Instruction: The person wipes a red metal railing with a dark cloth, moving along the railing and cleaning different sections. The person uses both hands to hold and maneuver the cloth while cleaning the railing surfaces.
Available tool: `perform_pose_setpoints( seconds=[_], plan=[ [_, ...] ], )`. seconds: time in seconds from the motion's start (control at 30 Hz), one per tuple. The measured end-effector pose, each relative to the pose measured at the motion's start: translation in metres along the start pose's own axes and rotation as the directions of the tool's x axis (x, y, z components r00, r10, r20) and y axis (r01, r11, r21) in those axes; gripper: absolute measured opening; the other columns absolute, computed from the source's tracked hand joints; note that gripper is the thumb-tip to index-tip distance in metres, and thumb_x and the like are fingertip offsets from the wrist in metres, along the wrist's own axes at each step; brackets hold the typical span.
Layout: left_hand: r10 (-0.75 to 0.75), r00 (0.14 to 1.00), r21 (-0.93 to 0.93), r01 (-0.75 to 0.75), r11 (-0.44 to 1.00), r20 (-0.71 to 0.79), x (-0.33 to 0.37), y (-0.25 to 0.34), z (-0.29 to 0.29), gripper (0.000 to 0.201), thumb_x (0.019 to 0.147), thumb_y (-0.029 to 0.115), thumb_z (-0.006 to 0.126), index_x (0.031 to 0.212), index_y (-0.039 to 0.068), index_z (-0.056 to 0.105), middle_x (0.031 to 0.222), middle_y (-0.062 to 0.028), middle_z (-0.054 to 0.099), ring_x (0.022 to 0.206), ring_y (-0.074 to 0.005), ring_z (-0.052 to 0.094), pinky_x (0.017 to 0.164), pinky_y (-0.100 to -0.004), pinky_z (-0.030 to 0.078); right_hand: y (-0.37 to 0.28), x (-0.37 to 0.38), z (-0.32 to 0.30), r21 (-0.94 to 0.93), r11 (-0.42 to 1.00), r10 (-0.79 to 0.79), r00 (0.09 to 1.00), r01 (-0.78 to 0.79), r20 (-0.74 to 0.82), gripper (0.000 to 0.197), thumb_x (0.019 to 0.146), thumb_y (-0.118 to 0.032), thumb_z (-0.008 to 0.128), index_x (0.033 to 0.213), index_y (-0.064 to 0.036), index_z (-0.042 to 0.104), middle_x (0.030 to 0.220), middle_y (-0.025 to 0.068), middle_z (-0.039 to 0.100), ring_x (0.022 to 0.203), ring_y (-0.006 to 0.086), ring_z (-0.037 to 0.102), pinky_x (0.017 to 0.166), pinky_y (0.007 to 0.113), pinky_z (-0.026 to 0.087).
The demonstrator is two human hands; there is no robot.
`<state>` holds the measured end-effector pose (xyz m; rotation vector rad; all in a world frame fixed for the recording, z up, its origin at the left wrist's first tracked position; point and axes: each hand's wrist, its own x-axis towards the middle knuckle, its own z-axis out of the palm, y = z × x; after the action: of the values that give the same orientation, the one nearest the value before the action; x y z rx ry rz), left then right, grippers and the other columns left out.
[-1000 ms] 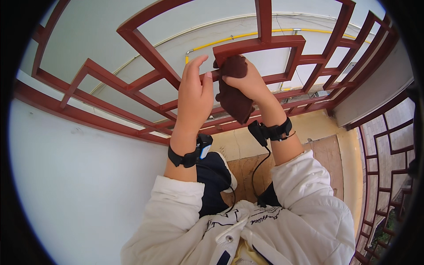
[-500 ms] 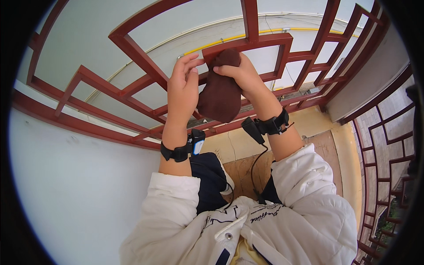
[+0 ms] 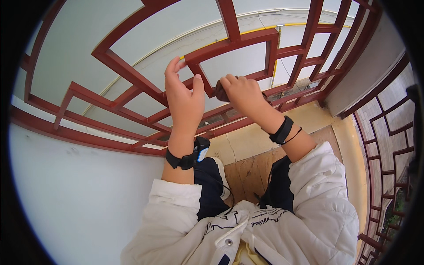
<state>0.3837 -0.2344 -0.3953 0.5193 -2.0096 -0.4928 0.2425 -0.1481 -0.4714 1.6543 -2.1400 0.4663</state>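
My right hand (image 3: 245, 92) is closed on a dark brown cloth (image 3: 220, 92), most of it hidden under the fingers. The cloth lies against the lower part of the dark red lattice railing (image 3: 228, 47), near the corner of a square opening. To its left, my left hand (image 3: 184, 97) is raised beside the railing, thumb and fingers apart with nothing between them. Its fingertips come close to a corner of the frame; whether they touch it I cannot tell. Each wrist wears a black strap, and a small device shows on the left one.
Beyond the railing runs a yellow pipe (image 3: 256, 31) along a pale wall. A white surface (image 3: 88, 190) spreads at the lower left. Below me are brown floor tiles (image 3: 251, 172) with a cream border. Another dark red lattice (image 3: 383, 154) stands at the right.
My right hand has turned over, back now facing up, and moved lower with the cloth, which is bunched smaller instead of hanging down. My left hand has shifted only slightly, its thumb spread wider.
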Motion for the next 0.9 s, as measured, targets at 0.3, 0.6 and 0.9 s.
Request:
perform_pose_setpoints(
  seconds=[0.3, 0.6, 0.9],
  plan=[
    [0.212, 0.97, 0.129, -0.197, 0.972, -0.117, -0.008, 0.001, -0.004, 0.054, 0.087, 0.001, 0.061, 0.137, 0.0, 0.041, 0.135, -0.0185, 0.043, 0.129, -0.0354, 0.04, 0.108, -0.0448, 0.036, 0.046, -0.015, -0.002, -0.077, 0.981, 0.179, 0.984, -0.179, -0.01, 0.023, 0.077, -0.01, 0.07, 0.097, -0.0086, 0.061, 0.092, 0.007, 0.065, 0.077, 0.0281, 0.069, 0.059, 0.038, 0.055],
    [0.39, 0.918, -0.038, -0.393, 0.919, -0.069, -0.019, 0.01, 0.024, 0.042, 0.084, -0.001, 0.061, 0.125, 0.002, 0.052, 0.119, -0.015, 0.058, 0.111, -0.0335, 0.053, 0.097, -0.0435, 0.042, -0.017, -0.006, 0.004, -0.005, 1.0, -0.029, 0.993, 0.029, -0.117, 0.03, 0.074, -0.016, 0.072, 0.097, -0.0066, 0.056, 0.088, 0.0041, 0.059, 0.065, 0.0188, 0.066, 0.053, 0.031, 0.051],
    [0.045, 0.919, -0.353, 0.105, 0.93, 0.392, -0.043, 0.008, 0.071, 0.039, 0.09, -0.001, 0.058, 0.128, -0.001, 0.048, 0.123, -0.0178, 0.057, 0.11, -0.0318, 0.059, 0.095, -0.0396, 0.049, 0.073, -0.03, -0.018, -0.546, 0.832, -0.084, 0.995, 0.1, 0.054, 0.052, 0.074, -0.019, 0.073, 0.122, -0.0052, 0.059, 0.109, 0.0017, 0.059, 0.076, 0.0137, 0.061, 0.061, 0.029, 0.049]
  ],
)
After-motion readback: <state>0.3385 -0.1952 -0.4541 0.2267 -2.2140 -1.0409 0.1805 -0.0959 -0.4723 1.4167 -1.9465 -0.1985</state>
